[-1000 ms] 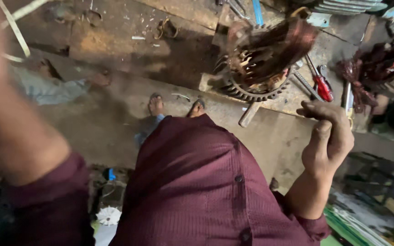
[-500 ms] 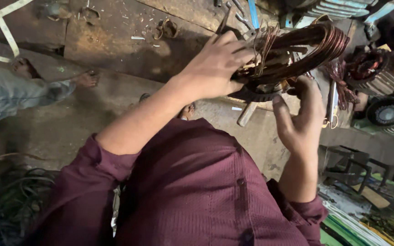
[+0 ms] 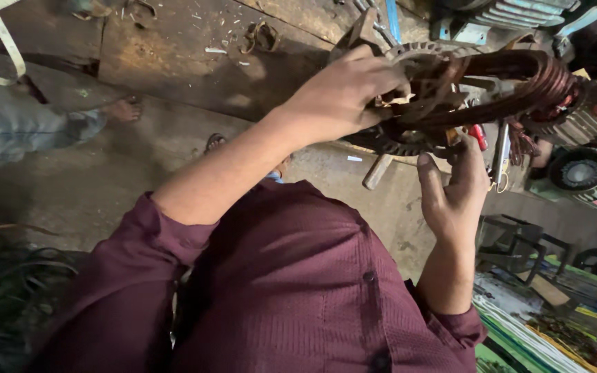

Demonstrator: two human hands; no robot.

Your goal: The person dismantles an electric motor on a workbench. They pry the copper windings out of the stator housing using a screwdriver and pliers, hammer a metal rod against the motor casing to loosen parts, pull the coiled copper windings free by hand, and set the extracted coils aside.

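A person's left hand [image 3: 343, 93] clamps down on a toothed motor core [image 3: 416, 103] above the surface [image 3: 195, 69]; its copper winding [image 3: 526, 79] loops away rightward. The right hand [image 3: 454, 190], fingers apart, cups just beneath.

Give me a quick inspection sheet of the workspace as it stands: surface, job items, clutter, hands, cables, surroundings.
Surface: worn, stained workbench strewn with small scraps.
Job's things: round motor stator with a copper winding coil looping out of it.
Clutter: red-handled screwdriver, wooden tool handle, metal bits on the bench.
Hands: left hand grips the stator top; right hand touches it from below, fingers open.
Cables: dark tangled wires on the floor at left.
Surroundings: another person's bare foot, electric motors at right.
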